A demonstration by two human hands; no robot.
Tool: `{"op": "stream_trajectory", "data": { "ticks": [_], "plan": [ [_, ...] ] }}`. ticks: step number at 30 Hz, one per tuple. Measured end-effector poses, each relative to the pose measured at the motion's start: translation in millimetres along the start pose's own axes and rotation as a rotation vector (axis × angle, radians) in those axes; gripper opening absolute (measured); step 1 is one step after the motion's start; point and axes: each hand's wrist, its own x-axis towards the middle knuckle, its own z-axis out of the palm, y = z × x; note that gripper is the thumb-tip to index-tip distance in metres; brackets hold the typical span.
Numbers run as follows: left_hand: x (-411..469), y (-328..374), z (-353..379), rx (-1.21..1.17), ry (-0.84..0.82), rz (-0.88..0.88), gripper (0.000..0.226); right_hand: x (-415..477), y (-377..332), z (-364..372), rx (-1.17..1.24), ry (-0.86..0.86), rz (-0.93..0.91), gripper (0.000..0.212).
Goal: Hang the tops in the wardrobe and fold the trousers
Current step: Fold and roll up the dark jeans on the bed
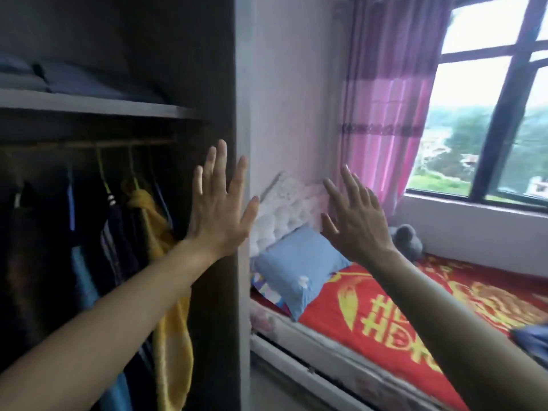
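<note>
**Yellow top (pixel 170 292) on the rail (pixel 118 143), both hands up and empty**

Dark clothes and one bright knit fill the open wardrobe (pixel 219 84) at left. The tops hang side by side from the rail under a shelf (pixel 89 103). The yellow top hangs nearest the wardrobe's right wall. Beside it to the left are a dark striped top (pixel 115 232) and a blue top (pixel 84 280), some on green hangers (pixel 102 173). Clothes further left are too dim to tell apart. Folded grey bedding (pixel 74 81) lies on the shelf.

The person's left hand (pixel 218 209) is held up in front of the wardrobe's right wall, its back to the camera. Its fingers (pixel 221 164) are straight and spread apart, gripping nothing. Whether the palm touches the wall cannot be told. The right hand (pixel 354 221) is up too, well apart from the left, in front of the pale room wall at the head of the bed (pixel 311 351). Its fingers (pixel 351 185) are likewise straight and apart, holding nothing.

The bed stands just right of the wardrobe under a red cover (pixel 385 315) printed in gold. A blue pillow (pixel 296 262) leans against a white tufted headboard (pixel 287 209), and a grey soft toy (pixel 406 238) sits in the far corner. A blue cloth (pixel 533 336) lies on the cover at the right edge, mostly cut off, so what garment it is cannot be told. A pink curtain (pixel 385 114) hangs beside the window (pixel 489 114).
</note>
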Motion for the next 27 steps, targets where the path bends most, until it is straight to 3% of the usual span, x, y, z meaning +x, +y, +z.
{"op": "stream_trajectory", "data": {
  "ticks": [5,13,20,23,27],
  "plan": [
    [-27,139,66,-0.128,-0.123,0.141,0.072,-119,121,-31,-0.133,-0.158,0.181,0.069],
    [-47,325,166,-0.370,-0.330,0.260,0.074,-253,263,-69,-0.286,-0.234,0.482,0.071],
    [-18,451,271,-0.566,-0.378,0.344,0.074,-305,386,-79,-0.484,-0.355,0.610,0.079],
    [-4,493,321,-0.672,-0.495,0.234,0.075,-320,432,-71,-0.529,-0.335,0.772,0.077],
    [6,541,385,-0.671,-0.629,0.335,0.076,-344,480,-55,-0.564,-0.389,0.908,0.077]
  ]
}}
